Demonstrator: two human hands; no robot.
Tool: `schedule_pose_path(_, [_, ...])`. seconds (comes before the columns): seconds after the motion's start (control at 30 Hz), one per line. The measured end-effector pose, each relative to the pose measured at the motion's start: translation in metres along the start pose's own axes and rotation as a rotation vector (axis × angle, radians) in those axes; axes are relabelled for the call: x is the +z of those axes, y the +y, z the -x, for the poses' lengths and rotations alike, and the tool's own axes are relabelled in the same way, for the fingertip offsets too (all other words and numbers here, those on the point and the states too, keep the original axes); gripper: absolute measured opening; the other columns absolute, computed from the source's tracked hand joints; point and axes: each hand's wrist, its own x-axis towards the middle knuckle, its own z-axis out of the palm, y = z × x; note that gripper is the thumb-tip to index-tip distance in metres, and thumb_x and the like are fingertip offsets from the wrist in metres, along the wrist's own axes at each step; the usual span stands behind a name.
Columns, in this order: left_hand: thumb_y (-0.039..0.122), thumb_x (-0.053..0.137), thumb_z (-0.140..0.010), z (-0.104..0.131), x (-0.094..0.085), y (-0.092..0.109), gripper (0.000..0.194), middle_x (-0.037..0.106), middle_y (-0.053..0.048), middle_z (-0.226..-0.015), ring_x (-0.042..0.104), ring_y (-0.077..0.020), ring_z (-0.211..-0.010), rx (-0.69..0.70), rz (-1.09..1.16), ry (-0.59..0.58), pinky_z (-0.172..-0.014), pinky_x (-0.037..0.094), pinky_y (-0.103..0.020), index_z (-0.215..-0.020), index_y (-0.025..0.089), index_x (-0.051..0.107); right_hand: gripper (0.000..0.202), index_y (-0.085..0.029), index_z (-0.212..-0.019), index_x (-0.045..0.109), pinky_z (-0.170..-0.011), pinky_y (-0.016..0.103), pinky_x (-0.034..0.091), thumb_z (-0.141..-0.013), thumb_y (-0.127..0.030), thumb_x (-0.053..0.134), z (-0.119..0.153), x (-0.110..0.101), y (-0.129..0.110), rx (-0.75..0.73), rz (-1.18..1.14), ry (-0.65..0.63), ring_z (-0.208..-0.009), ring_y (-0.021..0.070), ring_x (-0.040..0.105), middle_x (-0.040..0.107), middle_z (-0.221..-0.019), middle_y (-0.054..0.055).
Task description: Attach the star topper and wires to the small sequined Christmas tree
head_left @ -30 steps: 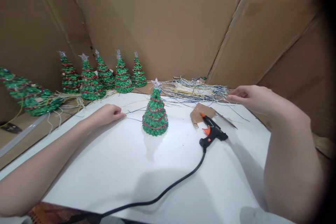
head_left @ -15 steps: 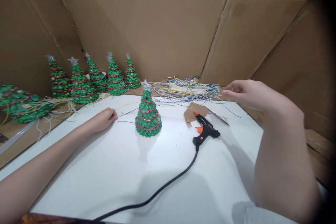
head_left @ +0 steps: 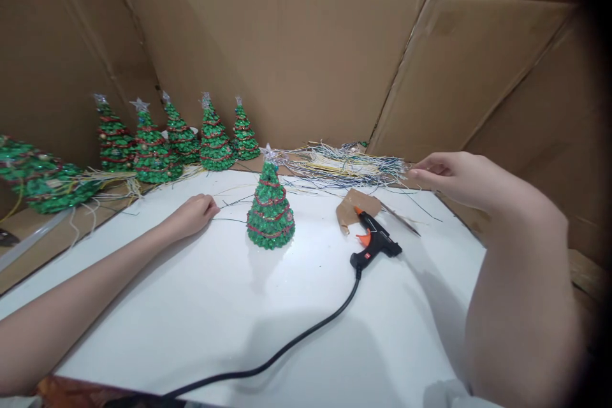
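Note:
A small green beaded Christmas tree (head_left: 270, 217) with red garland and a clear star stands upright on the white tabletop (head_left: 229, 319). To its left my left hand (head_left: 194, 213) rests on the table, closed, with thin dark wires running from its fingertips toward the tree. Raised at the right, my right hand (head_left: 447, 175) has thumb and fingers pinched at the right end of a bundle of thin wires (head_left: 344, 162). Whatever lies in that pinch is too small to make out. Neither hand touches the tree.
A black glue gun (head_left: 375, 242) lies right of the tree, its nozzle on a cardboard scrap (head_left: 354, 207). Its cable (head_left: 296, 344) crosses the front. A thin pointed tool (head_left: 401, 220) lies behind. Several finished trees (head_left: 155, 153) line the back left; another tree (head_left: 43, 182) lies tipped. Cardboard walls (head_left: 287, 57) enclose the table.
The view has shifted slightly. Both hands keep nearly the same places and finger poses; the tree and glue gun have not moved.

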Motion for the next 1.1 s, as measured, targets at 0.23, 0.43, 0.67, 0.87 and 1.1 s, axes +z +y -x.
schedule_pose_path(0.23, [0.036,0.032,-0.083,0.005,-0.002,0.005,0.025,0.062,-0.015,-0.079,0.059,-0.0290,-0.074,-0.118,-0.066,0.067,-0.066,0.042,-0.036,-0.081,0.017,0.049,0.028,-0.026,-0.087,0.062,-0.072,0.039,0.046,-0.077,-0.049,0.048,0.001,-0.005,-0.010,0.202,-0.032,-0.097,-0.090,0.0257,0.057,0.065,-0.098,0.004])
schedule_pose_path(0.43, [0.032,0.040,-0.082,0.007,-0.022,0.002,0.022,0.059,-0.009,-0.065,0.056,-0.0274,-0.061,-0.221,-0.079,0.130,-0.059,0.037,-0.033,-0.097,0.016,0.046,0.034,-0.027,-0.091,0.063,-0.067,0.036,0.043,-0.075,-0.053,0.047,-0.002,-0.002,0.005,0.194,-0.008,-0.057,-0.085,0.0245,0.059,0.065,-0.098,0.005])
schedule_pose_path(0.67, [0.025,0.043,-0.081,0.009,-0.036,-0.003,0.011,0.055,-0.004,-0.065,0.051,-0.0208,-0.062,-0.268,0.116,0.337,-0.062,0.035,-0.030,-0.084,0.018,0.052,0.029,-0.029,-0.089,0.063,-0.065,0.034,0.043,-0.076,-0.050,0.048,-0.003,-0.001,0.005,0.191,0.009,-0.041,-0.086,0.0239,0.058,0.066,-0.095,0.003])
schedule_pose_path(0.87, [0.022,0.034,-0.086,0.003,-0.038,-0.005,0.013,0.049,0.002,-0.058,0.049,-0.0120,-0.054,-0.295,0.551,0.578,-0.056,0.040,-0.024,-0.084,0.017,0.046,0.024,-0.025,-0.084,0.063,-0.063,0.032,0.042,-0.080,-0.042,0.048,0.005,-0.004,-0.021,0.059,-0.069,0.105,-0.079,0.0210,0.060,0.067,-0.087,0.003])
schedule_pose_path(1.1, [0.010,0.031,-0.085,0.000,-0.046,0.001,0.013,0.046,0.005,-0.054,0.045,-0.0071,-0.049,-0.304,0.927,0.843,-0.052,0.039,-0.019,-0.077,0.018,0.037,0.026,-0.022,-0.078,0.063,-0.059,0.029,0.042,-0.082,-0.041,0.045,0.015,-0.001,-0.056,-0.186,-0.269,0.235,-0.071,0.0193,0.060,0.067,-0.078,0.003])
